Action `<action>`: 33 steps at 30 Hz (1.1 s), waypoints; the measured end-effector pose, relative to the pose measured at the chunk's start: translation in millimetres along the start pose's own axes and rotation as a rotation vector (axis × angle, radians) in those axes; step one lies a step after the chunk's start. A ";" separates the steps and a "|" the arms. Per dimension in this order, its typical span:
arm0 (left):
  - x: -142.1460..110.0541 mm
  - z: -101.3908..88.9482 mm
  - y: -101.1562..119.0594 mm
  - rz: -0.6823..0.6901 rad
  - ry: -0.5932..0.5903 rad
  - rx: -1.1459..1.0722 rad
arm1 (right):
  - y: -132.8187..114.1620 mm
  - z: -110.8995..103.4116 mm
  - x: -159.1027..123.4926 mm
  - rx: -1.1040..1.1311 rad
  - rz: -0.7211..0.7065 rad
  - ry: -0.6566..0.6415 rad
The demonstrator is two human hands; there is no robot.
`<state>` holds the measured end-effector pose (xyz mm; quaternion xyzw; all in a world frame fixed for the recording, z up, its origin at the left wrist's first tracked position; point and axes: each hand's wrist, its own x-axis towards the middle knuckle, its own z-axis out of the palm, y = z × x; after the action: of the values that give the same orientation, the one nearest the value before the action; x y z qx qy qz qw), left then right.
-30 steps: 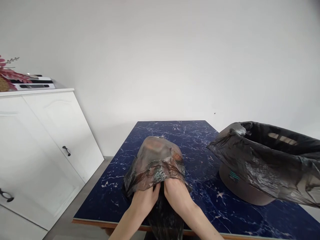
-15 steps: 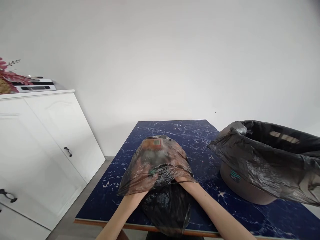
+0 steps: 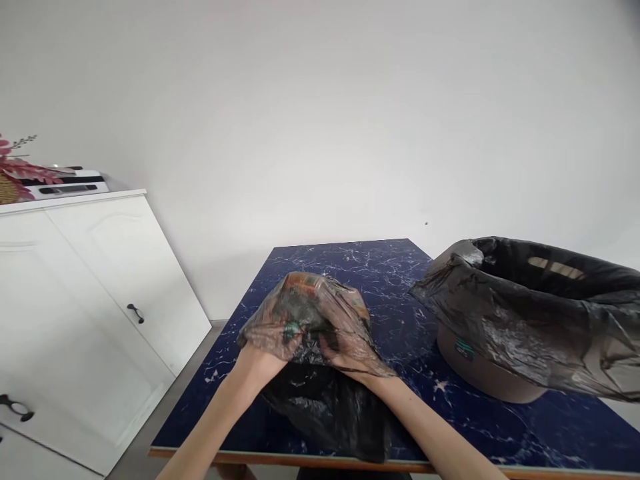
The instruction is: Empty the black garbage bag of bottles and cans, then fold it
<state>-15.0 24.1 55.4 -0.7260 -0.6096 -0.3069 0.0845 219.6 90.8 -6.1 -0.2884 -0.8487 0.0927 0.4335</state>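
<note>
A thin black plastic bag point(image 3: 330, 407) lies crumpled over the near middle of the table, its lower part bunched towards the front edge. Both my hands reach under its upper layer. My left hand point(image 3: 264, 360) is at the bag's left, fingers blurred by the film and curled inward. From the right comes my right hand point(image 3: 357, 360), also covered by the film, with its fingers bent towards the left hand. Through the stretched plastic shows something with an orange-red printed surface point(image 3: 305, 285) and green patches; its kind cannot be made out. My hands close around it from both sides.
A grey-brown bin point(image 3: 487, 373) lined with a black bag point(image 3: 505, 320) stands on the right of the blue marbled table point(image 3: 350, 257). At left is a white cabinet point(image 3: 100, 280) with pink flowers point(image 3: 30, 175) on top. A white wall point(image 3: 320, 133) rises behind.
My hands have drawn back slightly towards me, and more of the left hand shows. The bag has sunk and gathered around them, its lower part shifting. The view has turned slightly.
</note>
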 end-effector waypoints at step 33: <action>19.7 -79.2 -30.0 -0.196 0.882 -0.475 | 12.9 17.4 -2.7 0.136 0.261 0.141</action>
<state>-68.9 8.5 121.8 -0.4660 -0.4943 -0.7209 0.1373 212.5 101.4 -23.7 -0.3720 -0.7634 0.1849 0.4947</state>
